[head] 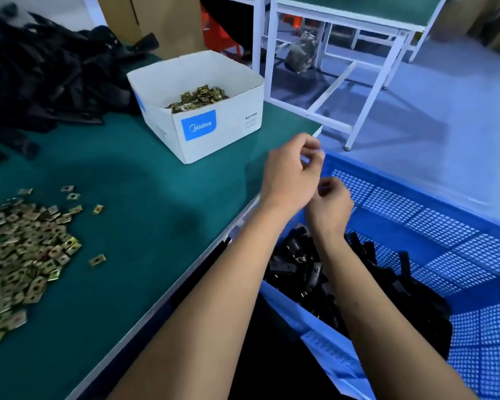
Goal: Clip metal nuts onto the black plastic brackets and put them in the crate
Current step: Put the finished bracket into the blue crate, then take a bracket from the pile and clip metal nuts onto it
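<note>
Both my hands hang over the blue crate (433, 215), fingers loosely curled, holding nothing. Unclipped brackets (41, 73) lie far left, loose nuts (23, 249) nearer; left hand (292, 174) is closer than right hand (331, 206).

shiny brassy metal nuts (20, 249), matt green table mat (145, 197), perforated blue plastic crate (433, 226), white cardboard box (214, 134).

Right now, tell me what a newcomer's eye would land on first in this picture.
First, the two bare hands, left hand and right hand, hanging close together with loosely curled fingers over the near corner of the blue crate, which holds a heap of black brackets. Next, the loose spread of metal nuts at the left of the green table, and the white box of more nuts behind it.
</note>
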The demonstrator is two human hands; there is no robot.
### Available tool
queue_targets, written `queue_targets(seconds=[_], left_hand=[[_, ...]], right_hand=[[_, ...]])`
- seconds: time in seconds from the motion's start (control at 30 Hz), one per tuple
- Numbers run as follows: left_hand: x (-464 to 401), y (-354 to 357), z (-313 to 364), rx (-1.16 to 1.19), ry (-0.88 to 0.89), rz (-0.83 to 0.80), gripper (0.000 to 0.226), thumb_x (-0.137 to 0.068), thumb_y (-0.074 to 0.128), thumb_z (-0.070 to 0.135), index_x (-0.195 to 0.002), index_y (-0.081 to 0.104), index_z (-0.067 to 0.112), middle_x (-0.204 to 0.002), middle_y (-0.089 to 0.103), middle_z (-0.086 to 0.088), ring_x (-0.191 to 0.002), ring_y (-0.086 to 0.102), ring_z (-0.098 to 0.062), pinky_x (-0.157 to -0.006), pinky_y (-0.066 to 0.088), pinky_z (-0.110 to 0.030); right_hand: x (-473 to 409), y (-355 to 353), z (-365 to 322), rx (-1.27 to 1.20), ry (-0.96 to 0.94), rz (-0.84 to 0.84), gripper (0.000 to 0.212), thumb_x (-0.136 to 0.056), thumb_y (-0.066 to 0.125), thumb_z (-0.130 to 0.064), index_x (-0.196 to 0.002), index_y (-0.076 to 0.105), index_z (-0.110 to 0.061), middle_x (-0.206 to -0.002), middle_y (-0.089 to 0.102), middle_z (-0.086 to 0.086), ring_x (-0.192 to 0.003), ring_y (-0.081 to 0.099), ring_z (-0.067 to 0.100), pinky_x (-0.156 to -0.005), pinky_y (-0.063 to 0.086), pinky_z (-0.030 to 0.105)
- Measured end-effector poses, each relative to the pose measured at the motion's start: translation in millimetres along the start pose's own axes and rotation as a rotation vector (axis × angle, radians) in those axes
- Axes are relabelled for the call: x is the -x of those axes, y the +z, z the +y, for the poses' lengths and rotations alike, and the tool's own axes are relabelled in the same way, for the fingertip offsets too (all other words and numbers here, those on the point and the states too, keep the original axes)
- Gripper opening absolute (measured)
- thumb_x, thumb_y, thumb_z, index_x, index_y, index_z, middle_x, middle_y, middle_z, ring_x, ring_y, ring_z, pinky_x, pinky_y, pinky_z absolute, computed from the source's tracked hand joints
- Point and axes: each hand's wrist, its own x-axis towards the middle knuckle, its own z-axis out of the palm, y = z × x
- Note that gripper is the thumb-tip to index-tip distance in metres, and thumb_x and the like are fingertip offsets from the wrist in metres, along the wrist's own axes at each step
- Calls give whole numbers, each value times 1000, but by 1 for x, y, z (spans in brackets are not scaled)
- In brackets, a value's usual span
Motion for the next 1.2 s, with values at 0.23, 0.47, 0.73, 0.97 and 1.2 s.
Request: queue_targets(seconds=[0.23,0.47,0.73,0.97,1.2], left_hand=[[-7,-141,26,190,67,421,10,-92,59,8,-87,64,15,-80,70,-3,-74,68,-22,-73,60,-50],[57,-302,-15,13,-54,887,11,-92,59,4,-84,65,10,-77,70,-5,-74,66,-22,-74,58,-43],[161,-455,-62,-81,-293,1218,9,-96,55,9,-91,61,10,-81,68,-12,-63,65,-28,-53,50,-33],[171,-487,-71,21,-243,1363,16,-93,52,7,-79,54,14,-68,62,-7,-47,56,-18,-44,42,-27],[168,-492,-77,1,-375,1299,21,-100,54,23,-84,55,10,-74,67,-9,-45,64,-24,-43,47,-29]], right_hand=[[78,33,-139,-120,-546,-227,6,-89,61,-16,-87,66,-19,-59,59,-6,-59,54,19,-58,41,33],[189,129,-214,35,-863,-661,8,-89,60,-20,-89,68,-17,-87,73,5,-86,66,33,-73,53,44],[321,231,-262,270,-1243,-823,42,-86,73,-26,-125,60,-21,-133,50,9,-126,43,34,-94,50,45],[331,299,-293,715,-1395,-777,97,-79,71,-1,-159,24,-29,-165,18,17,-154,11,40,-121,15,63],[352,300,-297,426,-1542,-741,57,-80,58,13,-129,61,-15,-126,60,7,-122,52,33,-101,37,48]])
